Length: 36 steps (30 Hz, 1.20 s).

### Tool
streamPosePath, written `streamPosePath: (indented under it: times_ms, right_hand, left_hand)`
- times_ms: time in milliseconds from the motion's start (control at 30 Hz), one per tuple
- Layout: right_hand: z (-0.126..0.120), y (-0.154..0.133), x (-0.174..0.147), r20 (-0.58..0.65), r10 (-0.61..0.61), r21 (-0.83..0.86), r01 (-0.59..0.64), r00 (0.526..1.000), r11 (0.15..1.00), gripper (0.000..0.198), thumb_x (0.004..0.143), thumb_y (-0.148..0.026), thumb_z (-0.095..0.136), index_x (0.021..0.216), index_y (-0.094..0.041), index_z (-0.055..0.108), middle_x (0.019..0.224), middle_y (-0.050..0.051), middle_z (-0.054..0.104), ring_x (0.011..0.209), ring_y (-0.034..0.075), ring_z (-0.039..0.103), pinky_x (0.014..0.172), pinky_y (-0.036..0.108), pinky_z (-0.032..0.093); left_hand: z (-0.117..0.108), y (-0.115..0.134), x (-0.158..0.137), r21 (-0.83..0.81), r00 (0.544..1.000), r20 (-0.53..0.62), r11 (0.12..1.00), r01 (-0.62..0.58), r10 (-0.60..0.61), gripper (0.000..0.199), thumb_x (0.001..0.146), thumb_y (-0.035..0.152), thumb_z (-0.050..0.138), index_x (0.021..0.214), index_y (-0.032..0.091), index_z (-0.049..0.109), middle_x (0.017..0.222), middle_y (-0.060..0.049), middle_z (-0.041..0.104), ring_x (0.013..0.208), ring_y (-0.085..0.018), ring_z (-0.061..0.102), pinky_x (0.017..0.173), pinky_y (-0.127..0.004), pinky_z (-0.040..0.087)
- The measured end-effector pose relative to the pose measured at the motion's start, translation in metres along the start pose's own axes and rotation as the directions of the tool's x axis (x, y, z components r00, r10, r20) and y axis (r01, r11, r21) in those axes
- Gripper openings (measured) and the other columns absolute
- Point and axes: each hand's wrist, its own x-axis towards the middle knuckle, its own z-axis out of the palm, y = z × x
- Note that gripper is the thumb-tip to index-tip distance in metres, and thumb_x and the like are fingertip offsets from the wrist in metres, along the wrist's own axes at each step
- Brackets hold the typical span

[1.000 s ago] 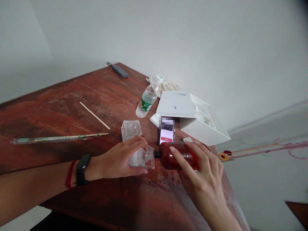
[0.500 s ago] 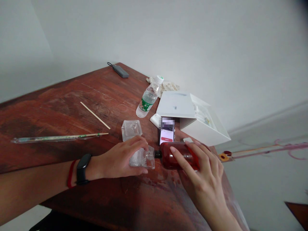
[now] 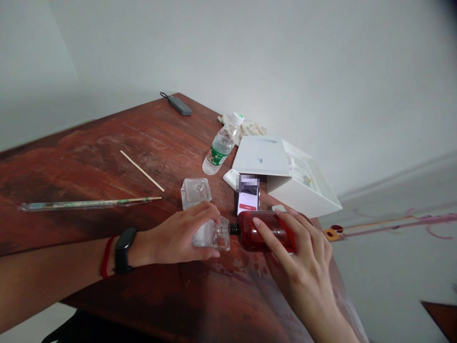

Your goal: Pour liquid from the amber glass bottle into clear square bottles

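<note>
My left hand [image 3: 189,233] is closed around a clear glass bottle [image 3: 222,234], thumb on the near side and fingers on the far side. A bottle of red liquid [image 3: 266,231] lies tipped on its side in my right hand [image 3: 303,247], its dark neck pointing left. That neck meets the threaded mouth of the clear bottle, and whether liquid runs between them I cannot tell. Just beyond my left hand sits a clear, square-sided glass container [image 3: 196,191]. Wet marks show on the wooden table [image 3: 214,290] below the red bottle.
A water bottle [image 3: 218,151] with a green label stands behind, beside an open white box [image 3: 262,155]. In front of the box is a phone [image 3: 247,197]. A thin wooden stick [image 3: 142,170] and a wrapped stick [image 3: 89,205] lie left. A grey device [image 3: 179,105] rests at the far corner.
Both hands and both bottles hold almost the same place. The view has shifted very slightly.
</note>
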Motion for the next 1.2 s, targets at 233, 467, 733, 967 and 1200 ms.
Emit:
streamPosePath:
  times_ms: [233, 467, 733, 967, 1200]
  right_hand:
    - [0.001, 0.000, -0.001, 0.006, -0.003, 0.003, 0.003, 1.000, 1.000, 0.086, 0.101, -0.015, 0.067, 0.170, -0.048, 0.029, 0.151, 0.014, 0.056, 0.140, 0.042, 0.054, 0.116, 0.064, 0.041]
    - [-0.001, 0.001, 0.001, 0.002, -0.024, 0.001, 0.024, 1.000, 1.000, 0.086, 0.103, -0.015, 0.066, 0.171, -0.049, 0.026, 0.148, 0.015, 0.057, 0.137, 0.041, 0.056, 0.113, 0.062, 0.042]
    - [-0.005, 0.000, 0.004, 0.018, -0.033, 0.006, 0.033, 0.999, 0.999, 0.087, 0.103, -0.016, 0.065, 0.172, -0.048, 0.023, 0.146, 0.016, 0.058, 0.135, 0.043, 0.057, 0.111, 0.062, 0.042]
    - [-0.006, 0.000, 0.005, 0.028, -0.038, 0.011, 0.037, 0.999, 0.999, 0.087, 0.103, -0.015, 0.066, 0.171, -0.048, 0.024, 0.145, 0.015, 0.059, 0.134, 0.042, 0.058, 0.112, 0.061, 0.041]
    - [-0.009, -0.001, 0.005, 0.025, -0.039, 0.016, 0.039, 0.999, 0.999, 0.084, 0.104, -0.017, 0.062, 0.172, -0.048, 0.023, 0.145, 0.016, 0.058, 0.134, 0.042, 0.058, 0.112, 0.061, 0.041]
  left_hand:
    - [0.001, -0.002, 0.000, 0.006, 0.999, -0.013, 0.999, -0.035, 0.035, 0.044, 0.096, 0.042, 0.081, 0.127, 0.023, 0.057, 0.130, -0.010, 0.064, 0.119, -0.029, 0.064, 0.106, -0.046, 0.054]
    - [0.002, -0.003, -0.001, 0.028, 0.998, -0.038, 0.998, -0.055, 0.056, 0.048, 0.094, 0.040, 0.083, 0.131, 0.024, 0.056, 0.130, -0.009, 0.065, 0.119, -0.029, 0.065, 0.106, -0.044, 0.054]
    - [0.001, -0.003, -0.002, 0.031, 0.997, -0.039, 0.997, -0.066, 0.067, 0.047, 0.093, 0.038, 0.084, 0.128, 0.023, 0.056, 0.129, -0.009, 0.064, 0.118, -0.028, 0.066, 0.105, -0.043, 0.054]
    - [0.002, -0.002, -0.001, -0.005, 0.997, -0.052, 0.999, -0.052, 0.052, 0.043, 0.091, 0.035, 0.086, 0.121, 0.023, 0.058, 0.126, -0.007, 0.066, 0.116, -0.028, 0.066, 0.104, -0.041, 0.054]
    - [0.002, -0.001, -0.002, -0.049, 0.997, -0.071, 0.998, -0.029, 0.026, 0.042, 0.089, 0.033, 0.085, 0.121, 0.023, 0.060, 0.124, -0.006, 0.067, 0.113, -0.027, 0.066, 0.102, -0.041, 0.054]
